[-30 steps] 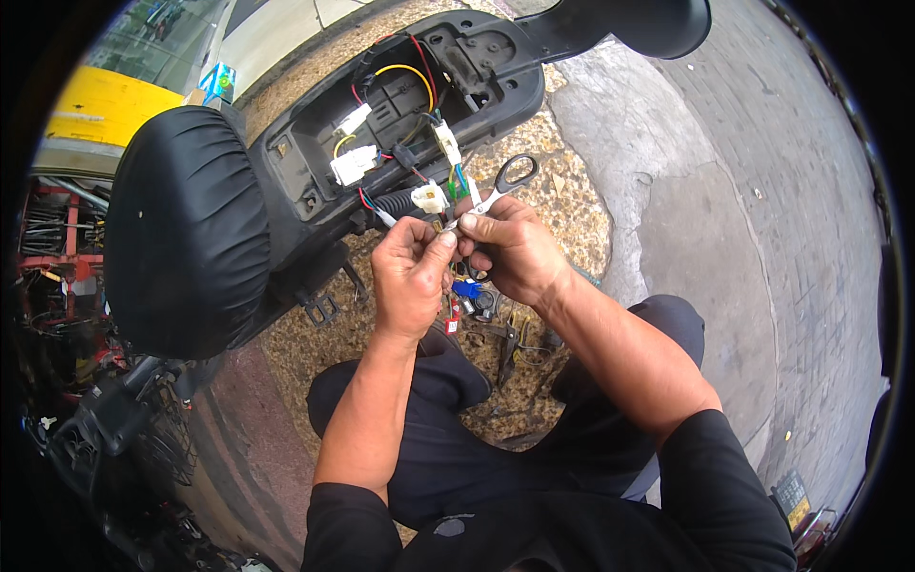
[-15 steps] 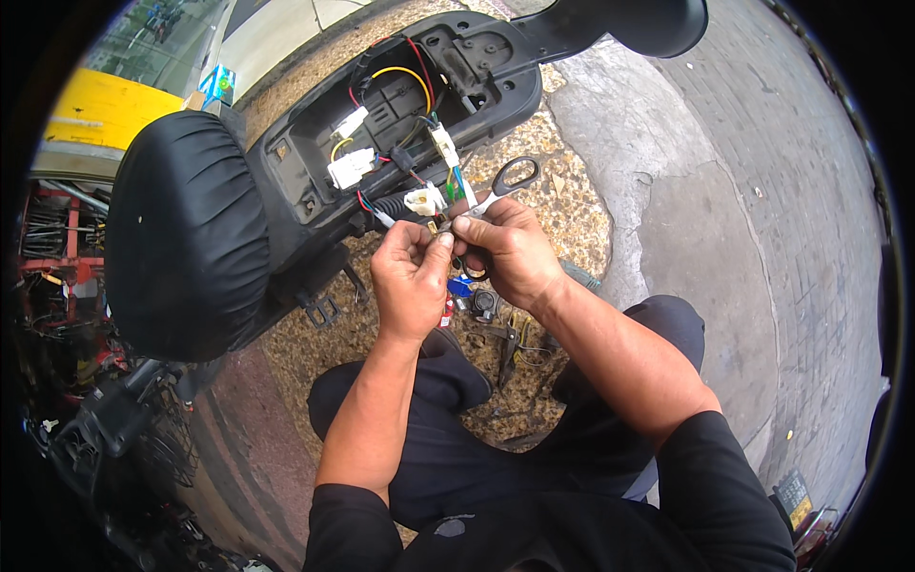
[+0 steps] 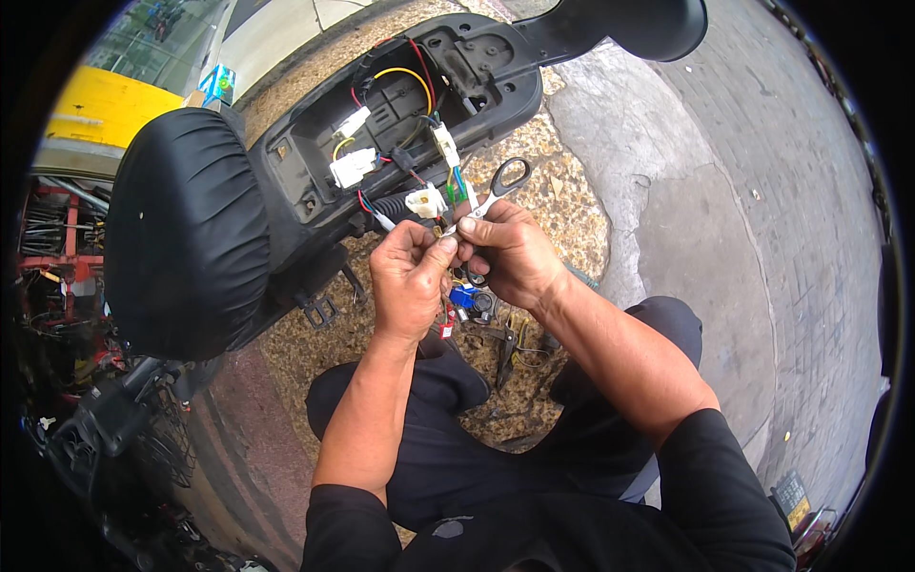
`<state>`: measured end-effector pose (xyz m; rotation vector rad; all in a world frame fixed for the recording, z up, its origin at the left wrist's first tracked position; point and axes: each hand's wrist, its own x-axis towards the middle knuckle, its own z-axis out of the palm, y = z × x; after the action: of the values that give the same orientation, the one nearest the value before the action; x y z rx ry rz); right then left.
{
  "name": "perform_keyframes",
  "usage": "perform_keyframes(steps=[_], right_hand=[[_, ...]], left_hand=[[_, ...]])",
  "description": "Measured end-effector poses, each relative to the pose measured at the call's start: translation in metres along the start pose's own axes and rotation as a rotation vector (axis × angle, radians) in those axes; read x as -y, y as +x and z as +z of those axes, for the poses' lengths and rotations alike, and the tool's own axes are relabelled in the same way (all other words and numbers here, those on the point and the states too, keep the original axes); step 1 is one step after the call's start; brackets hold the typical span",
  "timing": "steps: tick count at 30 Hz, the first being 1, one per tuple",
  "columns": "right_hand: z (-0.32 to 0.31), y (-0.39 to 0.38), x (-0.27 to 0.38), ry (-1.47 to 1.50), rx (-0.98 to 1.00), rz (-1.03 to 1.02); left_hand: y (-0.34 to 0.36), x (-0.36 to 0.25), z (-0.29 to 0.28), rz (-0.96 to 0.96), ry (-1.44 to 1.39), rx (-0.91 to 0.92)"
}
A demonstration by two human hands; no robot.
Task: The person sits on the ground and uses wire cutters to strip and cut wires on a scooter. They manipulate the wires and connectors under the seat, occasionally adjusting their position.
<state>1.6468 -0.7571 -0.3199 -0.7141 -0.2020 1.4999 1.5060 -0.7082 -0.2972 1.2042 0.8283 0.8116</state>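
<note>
A pair of scissors (image 3: 489,200) with dark handle loops is in my right hand (image 3: 515,250), fingers closed around it. One loop sticks out above that hand; the other shows below the fingers. My left hand (image 3: 412,276) pinches a small brass-coloured piece (image 3: 439,231) between thumb and fingertips, right against my right fingertips; its exact kind is hidden. Just above the hands hangs a white plug connector (image 3: 425,200). Another white connector (image 3: 445,145), with blue and green wires, hangs over the edge of a black scooter body (image 3: 295,205).
A larger white connector (image 3: 354,168) lies by the open compartment, crossed by a yellow wire (image 3: 405,73). The black seat (image 3: 186,234) stands at left. Below my hands, pliers (image 3: 506,355), a blue item (image 3: 462,296) and a red item (image 3: 447,330) lie on the pebbled ground.
My right hand and the scissors have shifted very slightly. More of the blue and red items shows below my hands. My left hand keeps its pinch.
</note>
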Motion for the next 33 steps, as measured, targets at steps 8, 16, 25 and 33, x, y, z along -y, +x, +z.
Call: perform_keyframes(steps=[8, 16, 25, 33], right_hand=[[0.0036, -0.0028, 0.0028, 0.044, -0.016, 0.012], [0.0038, -0.0006, 0.0032, -0.055, -0.007, -0.117], [0.0023, 0.0000, 0.0032, -0.215, 0.006, -0.169], [0.0071, -0.0037, 0.0050, -0.238, -0.006, -0.141]], left_hand=[[-0.0012, -0.0003, 0.0023, 0.025, 0.046, 0.000], [-0.0023, -0.0036, 0.0059, 0.060, 0.087, -0.009], [-0.0005, 0.0025, 0.0023, 0.122, 0.150, -0.064], [0.0006, 0.0048, 0.0030, 0.204, 0.139, -0.089]])
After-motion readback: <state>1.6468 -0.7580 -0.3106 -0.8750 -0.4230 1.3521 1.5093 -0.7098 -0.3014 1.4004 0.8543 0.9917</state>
